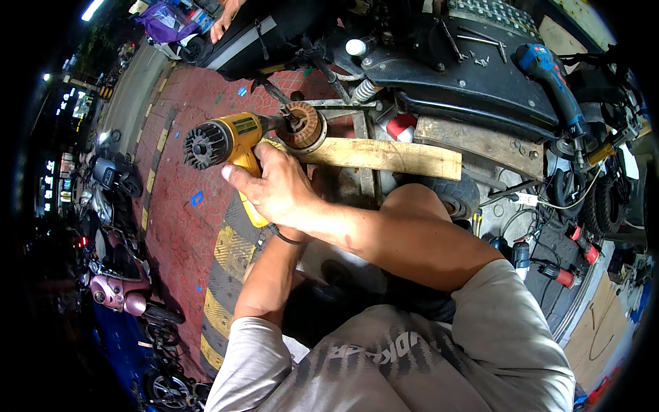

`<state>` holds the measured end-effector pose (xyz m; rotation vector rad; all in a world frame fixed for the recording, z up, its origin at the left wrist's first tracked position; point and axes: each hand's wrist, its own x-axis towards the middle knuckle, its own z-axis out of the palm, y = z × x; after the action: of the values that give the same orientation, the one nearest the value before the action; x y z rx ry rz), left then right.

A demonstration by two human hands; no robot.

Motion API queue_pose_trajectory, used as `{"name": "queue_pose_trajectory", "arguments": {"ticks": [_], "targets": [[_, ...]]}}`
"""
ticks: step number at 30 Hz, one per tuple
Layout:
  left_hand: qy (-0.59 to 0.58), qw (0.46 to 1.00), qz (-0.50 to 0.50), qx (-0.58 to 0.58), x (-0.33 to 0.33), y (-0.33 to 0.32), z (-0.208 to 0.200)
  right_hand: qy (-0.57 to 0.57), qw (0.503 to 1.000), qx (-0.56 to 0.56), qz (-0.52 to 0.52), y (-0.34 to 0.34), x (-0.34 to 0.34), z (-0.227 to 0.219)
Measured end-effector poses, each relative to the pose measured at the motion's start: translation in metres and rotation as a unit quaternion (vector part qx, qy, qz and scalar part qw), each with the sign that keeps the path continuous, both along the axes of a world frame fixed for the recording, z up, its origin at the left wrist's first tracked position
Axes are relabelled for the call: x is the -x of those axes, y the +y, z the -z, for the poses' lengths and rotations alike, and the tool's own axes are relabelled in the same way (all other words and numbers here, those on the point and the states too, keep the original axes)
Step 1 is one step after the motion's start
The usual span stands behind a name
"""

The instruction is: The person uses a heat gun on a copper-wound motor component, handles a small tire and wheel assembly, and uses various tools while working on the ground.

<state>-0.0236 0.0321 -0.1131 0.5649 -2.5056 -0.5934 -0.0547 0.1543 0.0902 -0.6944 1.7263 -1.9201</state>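
My right hand is wrapped round the grip of a yellow and black power drill, thumb on its near side. The tool lies level, its nose pointing right into the centre of a round copper-coloured wound motor core with a metal rim. A flat wooden plank runs right from beneath that core. My left forearm, with a dark band at the wrist, passes under my right forearm. The left hand's fingers are hidden there, so what they touch does not show.
Behind the work stands a dark motorbike body with loose wrenches and screws on top. A blue cordless tool lies at its right. Cables and red plugs lie lower right. Another person's hand shows at the top. Parked scooters line the left.
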Motion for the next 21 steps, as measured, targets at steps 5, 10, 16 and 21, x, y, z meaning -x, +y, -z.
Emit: {"name": "queue_pose_trajectory", "arguments": {"ticks": [5,10,16,21], "targets": [[0.025,0.999,0.000,0.024,-0.003,0.000,0.000,-0.055,0.998,0.027,-0.018,0.007,0.001,-0.012],[0.042,0.998,0.009,0.036,0.000,0.002,0.001,-0.054,0.998,0.035,0.000,0.003,0.007,-0.010],[0.054,0.997,0.017,0.048,0.000,0.002,0.003,-0.049,0.993,0.099,0.039,0.004,0.006,-0.010],[0.060,0.996,0.021,0.057,-0.002,0.002,0.005,-0.086,0.995,0.054,-0.006,0.014,0.009,-0.019]]}}
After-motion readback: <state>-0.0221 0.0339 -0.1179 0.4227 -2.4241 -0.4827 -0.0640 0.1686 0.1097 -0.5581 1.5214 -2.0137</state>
